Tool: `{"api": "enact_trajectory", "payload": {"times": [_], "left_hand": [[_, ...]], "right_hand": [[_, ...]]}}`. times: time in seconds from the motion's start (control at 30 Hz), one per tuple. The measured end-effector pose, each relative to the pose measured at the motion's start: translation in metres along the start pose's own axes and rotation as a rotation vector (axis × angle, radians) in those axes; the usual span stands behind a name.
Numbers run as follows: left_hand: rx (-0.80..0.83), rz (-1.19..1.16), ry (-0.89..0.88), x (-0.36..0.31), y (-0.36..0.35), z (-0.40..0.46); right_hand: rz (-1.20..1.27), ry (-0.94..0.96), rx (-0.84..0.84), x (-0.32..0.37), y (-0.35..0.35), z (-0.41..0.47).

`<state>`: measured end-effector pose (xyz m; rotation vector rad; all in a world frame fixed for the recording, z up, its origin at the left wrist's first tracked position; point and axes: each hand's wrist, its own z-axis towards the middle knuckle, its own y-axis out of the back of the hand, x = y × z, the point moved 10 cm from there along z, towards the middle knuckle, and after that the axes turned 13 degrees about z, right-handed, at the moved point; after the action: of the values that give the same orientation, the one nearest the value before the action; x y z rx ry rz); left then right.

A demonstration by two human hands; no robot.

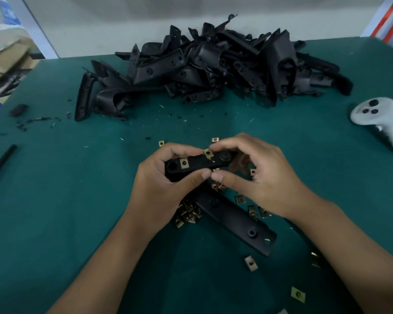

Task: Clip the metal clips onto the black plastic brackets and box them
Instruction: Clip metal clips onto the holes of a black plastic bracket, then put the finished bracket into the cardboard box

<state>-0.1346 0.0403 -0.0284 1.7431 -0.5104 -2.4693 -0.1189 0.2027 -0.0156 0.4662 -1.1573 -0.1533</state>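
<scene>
My left hand [166, 177] grips a black plastic bracket [197, 163] held above the green table [55, 200]. One brass metal clip [184, 163] sits on the bracket near its left end. My right hand [250, 175] pinches a second metal clip [208, 153] at the bracket's upper edge, thumb and forefinger on either side. Another black bracket [236, 223] lies flat on the table below my hands. A small heap of loose clips [187, 215] lies under my left wrist, and single clips [251, 262] are scattered to the right.
A large pile of black brackets [213, 66] fills the back of the table. A white handheld controller [381, 121] lies at the right edge. A cardboard box with a plastic bag [2, 53] stands at the far left. A black rod [0, 164] lies at the left edge.
</scene>
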Motion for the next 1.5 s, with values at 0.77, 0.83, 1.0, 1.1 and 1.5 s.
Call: {"api": "enact_trajectory", "payload": {"times": [0.77,0.83,1.0,1.1,1.5], "left_hand": [[0.017,-0.081,0.008,0.003,-0.004,0.001],[0.024,-0.073,0.009,0.003,-0.005,0.002],[0.006,-0.070,0.022,0.005,-0.002,0.002],[0.005,-0.059,-0.002,0.002,0.000,0.002],[-0.204,-0.077,-0.031,-0.061,0.004,-0.015]], "right_hand": [[0.209,-0.160,-0.013,-0.014,-0.005,-0.003],[0.180,-0.157,-0.003,-0.013,-0.006,-0.003],[0.169,-0.112,-0.021,-0.009,-0.005,-0.002],[0.130,-0.094,-0.062,-0.008,-0.003,-0.001],[0.070,-0.026,-0.181,0.071,0.065,-0.015]]}}
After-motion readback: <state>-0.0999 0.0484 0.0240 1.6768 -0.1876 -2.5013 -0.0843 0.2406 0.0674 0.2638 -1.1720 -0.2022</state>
